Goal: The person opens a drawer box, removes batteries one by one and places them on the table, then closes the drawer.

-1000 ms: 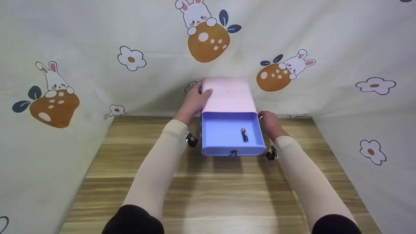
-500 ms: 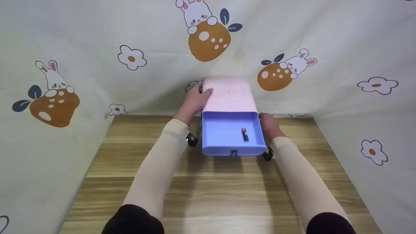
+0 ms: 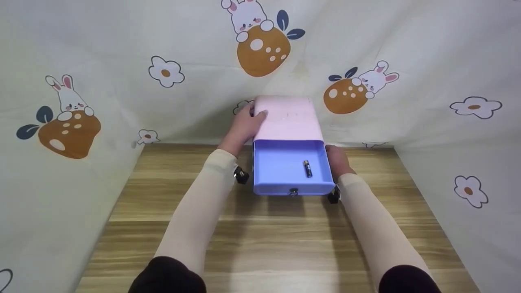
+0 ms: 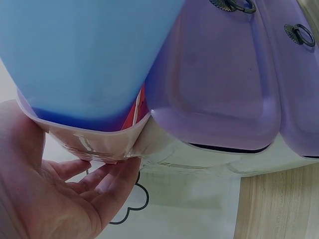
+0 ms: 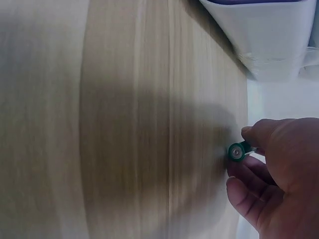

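Note:
A pink-topped drawer unit (image 3: 287, 118) stands against the back wall with its blue top drawer (image 3: 279, 160) pulled out. One black battery (image 3: 307, 168) with a gold-coloured end lies in that drawer. My left hand (image 3: 243, 128) grips the unit's upper left side, thumb on the top and fingers bent along the side. Low beside the unit's right side is my right hand (image 3: 338, 160), partly hidden behind the drawer in the head view. The right wrist view shows it pinching a green battery (image 5: 237, 152), one round end facing the camera, close to the wooden surface.
Two purple drawers (image 4: 214, 74) with ring pulls sit below the blue one, both pushed in. Something red (image 4: 134, 112) shows beside the blue drawer. Patterned cloth walls (image 3: 195, 110) enclose the wooden tabletop (image 3: 281, 240) at the back and sides.
My right hand has moved slightly down and left, in closer to the unit's side and further behind the drawer. The left hand, the drawer and the black battery keep their places.

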### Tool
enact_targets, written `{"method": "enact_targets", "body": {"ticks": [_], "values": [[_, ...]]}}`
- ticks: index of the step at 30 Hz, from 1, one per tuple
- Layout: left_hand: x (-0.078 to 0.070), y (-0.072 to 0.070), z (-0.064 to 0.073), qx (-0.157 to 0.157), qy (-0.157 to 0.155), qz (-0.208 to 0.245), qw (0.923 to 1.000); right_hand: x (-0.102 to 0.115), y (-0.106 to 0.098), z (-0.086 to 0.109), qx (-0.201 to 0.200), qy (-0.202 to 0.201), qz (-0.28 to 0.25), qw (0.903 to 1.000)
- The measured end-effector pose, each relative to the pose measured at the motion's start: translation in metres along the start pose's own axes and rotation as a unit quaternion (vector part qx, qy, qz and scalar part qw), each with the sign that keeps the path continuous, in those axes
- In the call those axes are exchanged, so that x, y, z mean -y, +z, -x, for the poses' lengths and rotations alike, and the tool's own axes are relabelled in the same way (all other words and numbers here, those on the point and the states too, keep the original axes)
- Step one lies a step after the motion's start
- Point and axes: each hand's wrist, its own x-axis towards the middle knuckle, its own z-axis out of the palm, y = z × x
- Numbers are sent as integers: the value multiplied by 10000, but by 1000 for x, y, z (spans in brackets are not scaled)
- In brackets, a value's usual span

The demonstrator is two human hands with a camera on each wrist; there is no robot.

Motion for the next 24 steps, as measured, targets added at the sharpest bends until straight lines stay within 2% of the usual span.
{"method": "enact_targets", "body": {"ticks": [4, 10, 24], "values": [[0, 0, -1, 11, 38, 34, 10000, -2, 4, 1, -53, -38, -9, 10000], [0, 0, -1, 68, 20, 194, 9998, -3, 7, 1, -25, 150, -435, 9989], [2, 1, -2, 17, 3, 68, 10000, -4, 7, 4, -64, -92, 12, 9999]]}}
